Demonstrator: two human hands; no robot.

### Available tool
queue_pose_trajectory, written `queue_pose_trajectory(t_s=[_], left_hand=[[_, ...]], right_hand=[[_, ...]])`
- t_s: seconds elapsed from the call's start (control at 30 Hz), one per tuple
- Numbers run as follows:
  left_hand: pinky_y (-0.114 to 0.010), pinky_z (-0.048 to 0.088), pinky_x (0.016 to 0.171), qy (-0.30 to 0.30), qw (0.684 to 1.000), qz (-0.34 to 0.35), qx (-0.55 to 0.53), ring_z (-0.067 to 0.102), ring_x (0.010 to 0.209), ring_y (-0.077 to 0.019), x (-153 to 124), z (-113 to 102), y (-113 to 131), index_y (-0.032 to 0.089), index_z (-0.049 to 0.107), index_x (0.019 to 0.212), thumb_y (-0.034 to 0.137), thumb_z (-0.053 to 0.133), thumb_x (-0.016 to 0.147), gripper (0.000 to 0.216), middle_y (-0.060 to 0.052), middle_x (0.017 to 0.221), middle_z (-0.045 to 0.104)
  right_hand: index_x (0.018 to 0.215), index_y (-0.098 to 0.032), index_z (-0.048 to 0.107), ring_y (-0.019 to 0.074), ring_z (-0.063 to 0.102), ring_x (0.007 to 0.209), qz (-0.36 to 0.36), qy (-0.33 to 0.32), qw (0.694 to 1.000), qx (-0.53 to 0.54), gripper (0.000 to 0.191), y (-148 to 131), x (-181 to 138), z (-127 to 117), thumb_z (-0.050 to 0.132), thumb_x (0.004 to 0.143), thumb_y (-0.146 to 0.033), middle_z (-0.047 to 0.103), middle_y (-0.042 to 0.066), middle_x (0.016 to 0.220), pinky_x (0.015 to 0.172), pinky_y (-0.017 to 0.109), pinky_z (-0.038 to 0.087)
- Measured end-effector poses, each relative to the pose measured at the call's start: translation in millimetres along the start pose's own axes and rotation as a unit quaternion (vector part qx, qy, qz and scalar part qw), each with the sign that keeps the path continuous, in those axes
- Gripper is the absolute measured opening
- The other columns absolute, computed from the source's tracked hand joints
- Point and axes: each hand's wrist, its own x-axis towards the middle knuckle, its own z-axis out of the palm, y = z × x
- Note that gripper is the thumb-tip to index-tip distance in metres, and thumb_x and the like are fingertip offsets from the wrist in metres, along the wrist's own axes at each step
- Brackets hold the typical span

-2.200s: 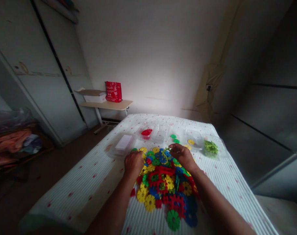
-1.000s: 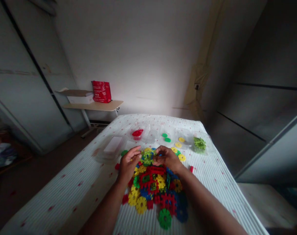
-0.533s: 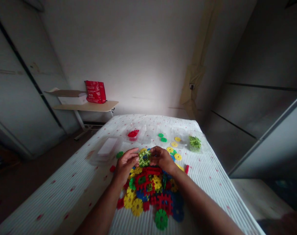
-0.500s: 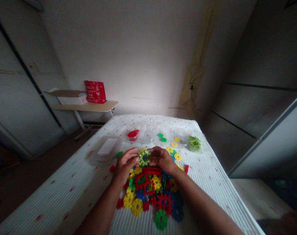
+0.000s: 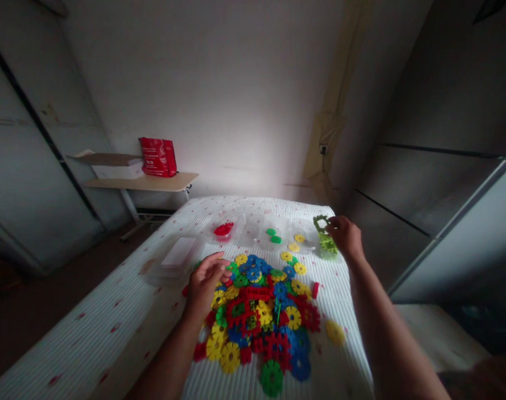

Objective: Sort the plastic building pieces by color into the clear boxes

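Observation:
My right hand (image 5: 347,238) pinches a light-green square lattice block (image 5: 320,223) by its right side, above the clear container (image 5: 338,256) at the far right. More light-green blocks (image 5: 327,242) lie inside that container. My left hand (image 5: 206,279) rests at the left edge of a mixed pile, its fingers curved and apart with nothing visible between them. The pile holds yellow flower-shaped discs (image 5: 230,356), blue discs (image 5: 300,366), a green disc (image 5: 271,378) and red lattice blocks (image 5: 277,347).
Clear containers stand across the back of the striped bedspread (image 5: 123,333): one with small red pieces (image 5: 223,229), others with green discs (image 5: 276,239) and yellow discs (image 5: 294,247). A clear box with a white panel (image 5: 178,251) lies left. Beyond is a side table (image 5: 169,181) with a red bag (image 5: 158,157).
My right hand has carried the light-green block from above the pile to the far-right container. My left hand has let go of it and stays beside the pile.

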Motion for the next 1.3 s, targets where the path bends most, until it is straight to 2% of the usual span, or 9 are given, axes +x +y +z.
queue_pose_trajectory(t_s=[0.13,0.27,0.5,0.67,0.8,0.97,1.1,1.2,1.3], left_hand=[[-0.025,0.050,0.057,0.020,1.000,0.006,0.013,0.062,0.061,-0.0137,1,-1,0,0.013,0.058,0.102,0.041,0.066,0.070,0.043,-0.003,0.082,0.066],[-0.025,0.050,0.057,0.030,0.999,0.016,0.018,0.062,0.060,-0.0141,3,-2,-1,0.013,0.059,0.099,0.041,0.067,0.068,0.042,-0.003,0.080,0.067],[-0.026,0.051,0.059,0.045,0.998,0.027,0.025,0.063,0.060,-0.0145,4,-7,0,0.013,0.061,0.097,0.040,0.066,0.069,0.039,-0.004,0.078,0.068],[-0.026,0.052,0.059,0.051,0.998,0.033,0.012,0.062,0.059,-0.0134,4,-8,5,0.013,0.062,0.094,0.038,0.065,0.070,0.035,-0.003,0.077,0.068],[-0.027,0.052,0.060,0.040,0.998,0.042,0.008,0.063,0.061,-0.0141,6,-12,15,0.013,0.062,0.092,0.036,0.063,0.072,0.031,-0.003,0.077,0.068],[-0.026,0.051,0.059,-0.026,0.998,0.031,0.058,0.063,0.062,-0.0157,2,-14,35,0.013,0.064,0.089,0.037,0.061,0.074,0.028,-0.005,0.075,0.068],[-0.027,0.051,0.063,-0.115,0.974,0.073,0.182,0.064,0.067,-0.0173,-12,-15,41,0.017,0.068,0.085,0.033,0.059,0.076,0.021,-0.005,0.078,0.069],[-0.030,0.050,0.073,-0.184,0.927,0.154,0.289,0.064,0.079,-0.0192,-30,-25,36,0.021,0.071,0.085,0.031,0.057,0.078,0.019,-0.006,0.084,0.070],[-0.037,0.045,0.091,-0.250,0.872,0.212,0.364,0.060,0.100,-0.0241,-48,-42,27,0.026,0.069,0.104,0.035,0.063,0.074,0.032,-0.008,0.106,0.067]], right_hand=[[0.087,-0.015,0.067,0.0208,0.064,0.075,0.032,0.002,0.975,-0.222,0.021,31,29,-9,0.055,0.071,-0.022,0.071,0.009,0.081,0.059,0.025,0.039],[0.098,-0.014,0.066,0.0189,0.064,0.075,0.020,-0.034,0.948,-0.317,0.027,38,36,9,0.048,0.078,-0.018,0.070,0.012,0.089,0.058,0.024,0.037],[0.101,-0.020,0.066,0.0200,0.065,0.079,-0.024,-0.084,0.940,-0.329,0.027,35,27,15,0.052,0.079,-0.025,0.069,0.010,0.101,0.059,0.025,0.040],[0.097,-0.019,0.068,0.0198,0.066,0.076,-0.107,-0.035,0.956,-0.272,0.029,30,14,-7,0.045,0.080,-0.026,0.072,0.009,0.093,0.060,0.026,0.042],[0.088,-0.018,0.068,0.0174,0.065,0.066,-0.195,-0.102,0.963,-0.159,0.027,29,-28,-14,0.045,0.082,-0.031,0.072,0.008,0.081,0.059,0.025,0.045],[0.097,-0.020,0.064,0.0156,0.065,0.063,-0.252,-0.225,0.941,-0.027,0.028,23,-121,-18,0.046,0.087,-0.039,0.071,0.007,0.083,0.056,0.024,0.050],[0.114,-0.023,0.059,0.0214,0.064,0.097,-0.416,-0.258,0.872,-0.009,0.034,8,-184,-24,0.053,0.083,-0.037,0.068,0.009,0.108,0.082,0.032,0.052],[0.127,-0.024,0.052,0.0271,0.055,0.114,-0.503,-0.301,0.810,-0.037,0.052,-6,-210,-23,0.058,0.078,-0.041,0.058,0.010,0.127,0.096,0.042,0.044],[0.135,-0.027,0.043,0.0297,0.043,0.125,-0.539,-0.323,0.775,-0.067,0.061,-19,-221,-14,0.058,0.078,-0.039,0.046,0.006,0.140,0.103,0.048,0.034]])
